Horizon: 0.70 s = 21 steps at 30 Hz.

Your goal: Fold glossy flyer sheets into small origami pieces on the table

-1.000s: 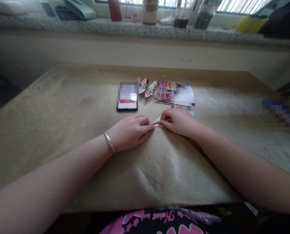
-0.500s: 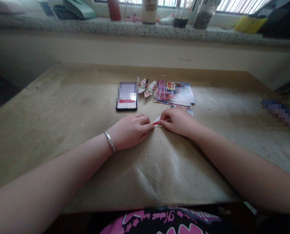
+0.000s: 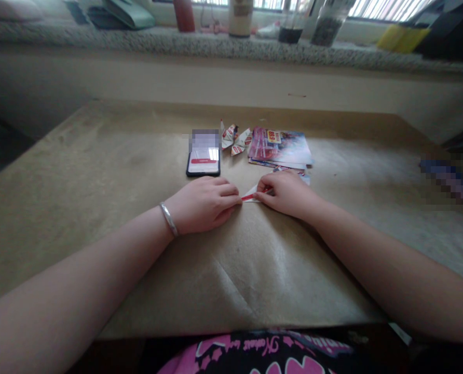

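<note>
A small folded paper (image 3: 248, 197), white with a red stripe, lies on the table between my hands. My right hand (image 3: 288, 193) pinches it with thumb and forefinger, hiding its right part. At the paper's pointed left tip are the fingertips of my left hand (image 3: 207, 204), drawn together and pressing it against the table. A silver bangle (image 3: 168, 219) circles my left wrist. Just beyond the right hand, a printed sheet (image 3: 304, 177) shows only in part.
Beyond my hands lie a phone (image 3: 203, 156) with a lit screen, a folded paper figure (image 3: 235, 140) and a stack of colourful printed sheets (image 3: 282, 147). A blurred dark object (image 3: 451, 183) rests at far right. Jars and bottles line the stone windowsill (image 3: 208, 45).
My left hand has shifted slightly left and away from me along the paper's tip. The right hand keeps its pinch in nearly the same place.
</note>
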Available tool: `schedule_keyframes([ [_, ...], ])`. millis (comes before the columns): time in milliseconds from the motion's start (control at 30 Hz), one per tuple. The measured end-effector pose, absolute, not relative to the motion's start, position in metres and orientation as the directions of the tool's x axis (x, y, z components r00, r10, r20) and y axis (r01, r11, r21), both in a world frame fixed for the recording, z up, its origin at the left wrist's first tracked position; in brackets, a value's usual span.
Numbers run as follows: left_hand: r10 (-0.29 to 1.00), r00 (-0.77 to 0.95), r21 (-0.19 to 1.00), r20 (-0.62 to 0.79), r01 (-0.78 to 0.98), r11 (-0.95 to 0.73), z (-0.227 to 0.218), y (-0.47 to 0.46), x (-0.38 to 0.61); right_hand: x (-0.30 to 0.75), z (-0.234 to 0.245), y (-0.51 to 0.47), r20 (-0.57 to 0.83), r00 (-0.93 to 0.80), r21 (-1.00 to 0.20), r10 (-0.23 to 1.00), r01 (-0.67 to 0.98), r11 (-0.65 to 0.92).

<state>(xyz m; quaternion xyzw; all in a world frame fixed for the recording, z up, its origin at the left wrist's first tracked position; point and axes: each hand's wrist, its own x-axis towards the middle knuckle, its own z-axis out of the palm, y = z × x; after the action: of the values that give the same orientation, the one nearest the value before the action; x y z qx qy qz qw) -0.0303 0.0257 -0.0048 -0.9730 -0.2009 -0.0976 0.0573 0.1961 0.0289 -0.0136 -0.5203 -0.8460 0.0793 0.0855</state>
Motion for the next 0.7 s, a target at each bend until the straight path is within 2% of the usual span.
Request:
schedule_keyframes([
  [267, 0.361, 0.914, -0.065, 0.186, 0.378, -0.924, -0.0003, 0.0274, -0.0347, 0.1976, -0.0151, 0.0282, 0.071, -0.438, -0.229, 0.896, 0.867, 0.442],
  [433, 0.369, 0.912, -0.004, 0.176, 0.376, -0.927, 0.0006, 0.0279, -0.0375, 0.1986, -0.0148, 0.0272, 0.079, -0.424, -0.245, 0.902, 0.869, 0.430],
  [533, 0.388, 0.906, 0.037, 0.169, 0.387, -0.921, 0.0002, 0.0279, -0.0395, 0.1998, -0.0159, 0.0272, 0.084, -0.416, -0.273, 0.906, 0.864, 0.422],
  [700, 0.428, 0.880, 0.023, 0.206, 0.433, -0.901, -0.0022, 0.0267, -0.0383, 0.1930, -0.0172, 0.0261, 0.089, -0.375, -0.335, 0.923, 0.861, 0.383],
])
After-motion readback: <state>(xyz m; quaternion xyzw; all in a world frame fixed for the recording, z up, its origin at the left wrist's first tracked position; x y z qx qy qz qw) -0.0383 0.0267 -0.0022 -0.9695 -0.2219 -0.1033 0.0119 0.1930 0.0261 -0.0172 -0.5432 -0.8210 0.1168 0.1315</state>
